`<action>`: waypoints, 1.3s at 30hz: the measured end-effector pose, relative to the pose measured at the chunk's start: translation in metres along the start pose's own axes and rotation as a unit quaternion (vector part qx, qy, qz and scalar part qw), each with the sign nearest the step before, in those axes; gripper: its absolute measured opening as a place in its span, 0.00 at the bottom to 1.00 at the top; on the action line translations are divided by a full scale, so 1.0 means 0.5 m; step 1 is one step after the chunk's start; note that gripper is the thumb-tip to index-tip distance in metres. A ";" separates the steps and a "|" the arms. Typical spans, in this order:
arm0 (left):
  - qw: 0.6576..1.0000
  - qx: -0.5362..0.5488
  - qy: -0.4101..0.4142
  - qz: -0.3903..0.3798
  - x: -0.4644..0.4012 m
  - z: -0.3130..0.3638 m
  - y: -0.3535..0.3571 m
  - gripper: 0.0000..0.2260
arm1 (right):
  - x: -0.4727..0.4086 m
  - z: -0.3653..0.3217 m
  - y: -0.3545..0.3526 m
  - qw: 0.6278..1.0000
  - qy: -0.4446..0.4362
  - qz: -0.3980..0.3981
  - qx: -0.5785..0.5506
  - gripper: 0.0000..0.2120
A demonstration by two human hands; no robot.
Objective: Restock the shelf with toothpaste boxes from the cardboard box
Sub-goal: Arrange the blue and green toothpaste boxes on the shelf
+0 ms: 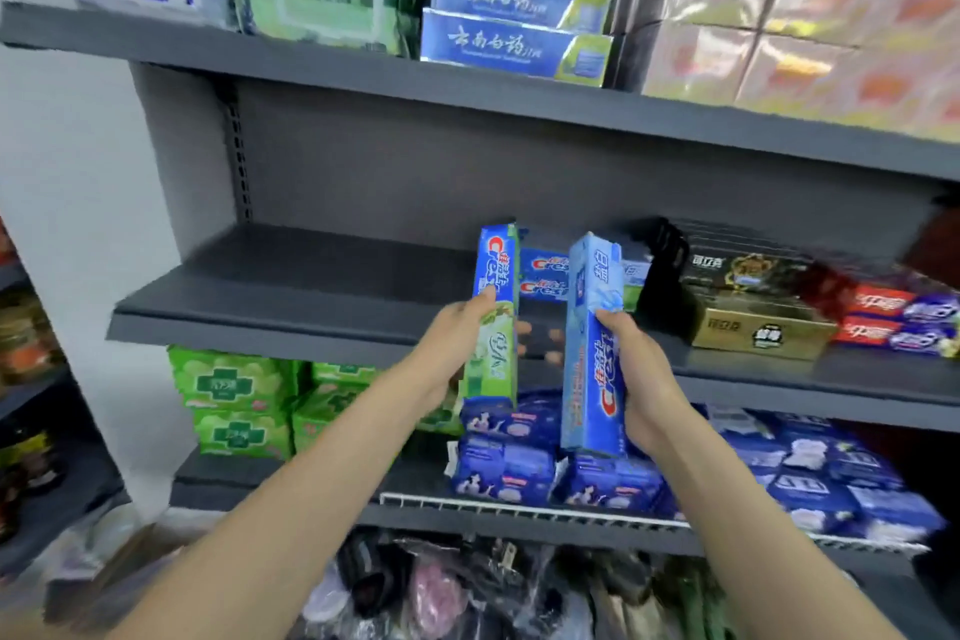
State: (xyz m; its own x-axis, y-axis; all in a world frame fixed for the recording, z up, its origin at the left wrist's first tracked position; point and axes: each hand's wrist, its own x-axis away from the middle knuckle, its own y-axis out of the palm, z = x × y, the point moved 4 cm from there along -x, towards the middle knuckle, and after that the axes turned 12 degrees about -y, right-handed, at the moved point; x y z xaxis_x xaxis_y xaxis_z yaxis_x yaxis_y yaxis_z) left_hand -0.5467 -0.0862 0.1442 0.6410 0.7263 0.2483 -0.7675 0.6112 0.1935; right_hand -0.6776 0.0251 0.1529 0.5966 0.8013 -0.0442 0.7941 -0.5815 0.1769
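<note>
Stacked Crest boxes partly hidden behind 2 held boxes — right-edge packets blurred.

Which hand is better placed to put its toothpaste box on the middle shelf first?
Probably the left hand: its green-and-blue Crest box is beside the bare part of the middle shelf. The right hand's light blue Crest box faces the stacked Crest boxes.

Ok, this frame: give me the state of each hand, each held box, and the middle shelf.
Left hand: grips the green-blue toothpaste box.
Green-blue toothpaste box: held upright, off the shelf.
Right hand: grips the light-blue toothpaste box.
Light-blue toothpaste box: held upright, off the shelf.
Middle shelf: left part bare; stacked toothpaste boxes lying behind the hands.
</note>
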 end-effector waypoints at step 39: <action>0.777 -0.535 0.143 0.300 -0.315 0.061 0.077 0.21 | -0.337 -0.072 -0.150 0.965 -0.074 -0.085 0.235 0.17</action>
State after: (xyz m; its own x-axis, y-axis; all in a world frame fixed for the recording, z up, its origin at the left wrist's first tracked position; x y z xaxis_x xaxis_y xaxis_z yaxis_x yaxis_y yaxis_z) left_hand -0.6774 -0.1866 0.1413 0.2647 0.9282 -0.2614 -0.5791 -0.0637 -0.8127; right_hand -0.8418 -0.0610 0.1825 0.4357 0.8818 -0.1803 0.8257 -0.4714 -0.3099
